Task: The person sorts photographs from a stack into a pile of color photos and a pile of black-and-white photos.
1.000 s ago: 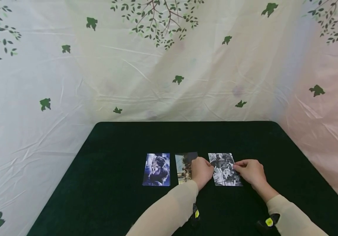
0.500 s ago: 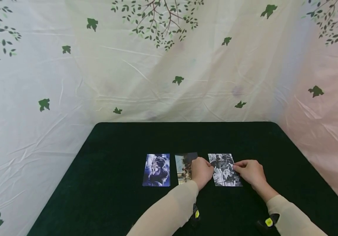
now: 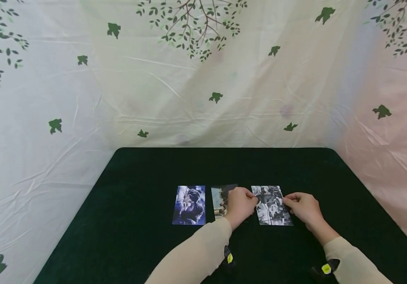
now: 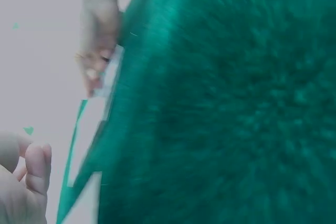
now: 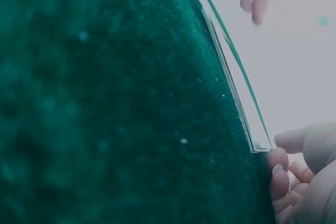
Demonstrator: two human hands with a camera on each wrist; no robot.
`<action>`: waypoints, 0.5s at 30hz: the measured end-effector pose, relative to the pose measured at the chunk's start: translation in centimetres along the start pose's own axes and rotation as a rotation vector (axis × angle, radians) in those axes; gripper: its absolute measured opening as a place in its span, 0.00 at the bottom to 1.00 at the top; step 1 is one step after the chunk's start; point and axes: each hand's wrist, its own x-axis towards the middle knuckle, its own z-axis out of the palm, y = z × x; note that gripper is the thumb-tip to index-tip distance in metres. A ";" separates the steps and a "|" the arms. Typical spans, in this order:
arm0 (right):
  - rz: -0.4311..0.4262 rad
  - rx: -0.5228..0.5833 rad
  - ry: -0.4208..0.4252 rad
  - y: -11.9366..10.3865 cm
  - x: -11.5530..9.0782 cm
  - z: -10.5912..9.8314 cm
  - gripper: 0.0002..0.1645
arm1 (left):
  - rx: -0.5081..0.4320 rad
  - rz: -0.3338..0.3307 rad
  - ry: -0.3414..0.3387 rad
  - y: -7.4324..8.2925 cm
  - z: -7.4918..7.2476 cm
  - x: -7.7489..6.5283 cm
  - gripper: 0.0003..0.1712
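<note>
A black-and-white photo card point(image 3: 270, 207) lies flat on the dark green cloth. My right hand point(image 3: 304, 207) is at its right edge, and in the right wrist view the thumb and forefinger of the right hand point(image 5: 304, 177) pinch at the end of a thin stack of cards point(image 5: 231, 72). My left hand point(image 3: 240, 205) is raised over the left side, loosely curled fingertips beside the card's left edge, holding nothing. It partly covers a middle photo card point(image 3: 220, 199). A blue-purple photo card point(image 3: 189, 206) lies further left.
The table point(image 3: 118, 236) is covered in dark green cloth and ends at a rounded far edge. Behind it hangs a pale curtain point(image 3: 175, 110) printed with green leaves, which also closes in the left and right sides.
My left hand has lifted slightly and its wrist has shifted left. My right hand has eased a little to the right. The cards keep their places.
</note>
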 end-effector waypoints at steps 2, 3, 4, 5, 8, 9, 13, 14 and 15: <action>-0.003 0.008 0.009 0.0 0.0 -0.1 0.24 | -0.007 0.038 0.000 0.2 -1.4 -0.4 0.05; -0.009 0.006 0.018 -0.1 -0.1 -0.1 0.25 | 0.006 0.056 0.006 0.3 -2.3 -0.6 0.05; -0.021 -0.001 0.030 -0.2 -0.2 -0.1 0.25 | 0.027 0.074 0.015 0.2 -3.2 -0.8 0.05; -0.038 -0.016 0.044 -0.5 -0.4 -0.1 0.25 | 0.053 0.085 0.024 0.2 -4.1 -1.0 0.05; -0.137 -0.093 0.102 -1.7 -1.0 0.1 0.23 | 0.184 0.077 0.058 -0.3 -6.8 -1.6 0.10; -0.175 -0.120 0.111 -2.3 -1.2 0.3 0.21 | 0.219 0.057 0.062 -0.6 -7.5 -1.8 0.12; -0.288 -0.209 0.096 -5.7 -2.2 2.1 0.19 | 0.353 -0.001 0.072 -1.7 -9.5 -2.4 0.19; -0.300 -0.226 0.075 -6.6 -2.5 2.8 0.19 | 0.366 -0.010 0.072 -1.9 -9.8 -2.5 0.20; -0.314 -0.247 0.053 -7.4 -2.6 3.6 0.19 | 0.384 -0.015 0.072 -2.2 -10.0 -2.6 0.19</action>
